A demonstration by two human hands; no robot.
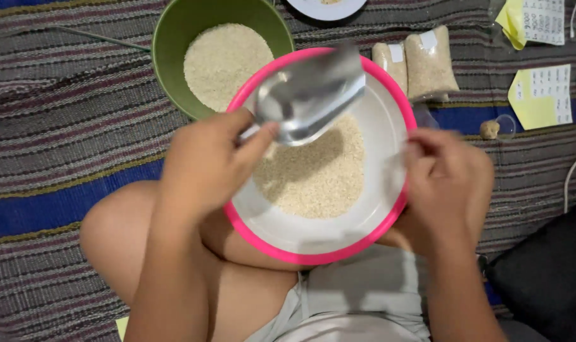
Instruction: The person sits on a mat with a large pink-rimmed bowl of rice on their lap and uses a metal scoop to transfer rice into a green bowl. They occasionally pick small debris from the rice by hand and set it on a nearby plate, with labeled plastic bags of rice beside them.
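Hands working over a pink-rimmed white basin (338, 244) of rice on the person's lap.

Left hand (202, 161) grips the handle of a metal scoop (313, 95), which hangs blurred above the rice heap (316, 174) in the basin. Right hand (449, 187) is at the basin's right rim, fingers curled narrow, pinching something clear and blurred; what it is, I cannot tell. Behind stand a green bowl (174, 38) of rice and 2 filled bags (417, 63) on the striped mat (66, 107).

Head cam, steep down, close.
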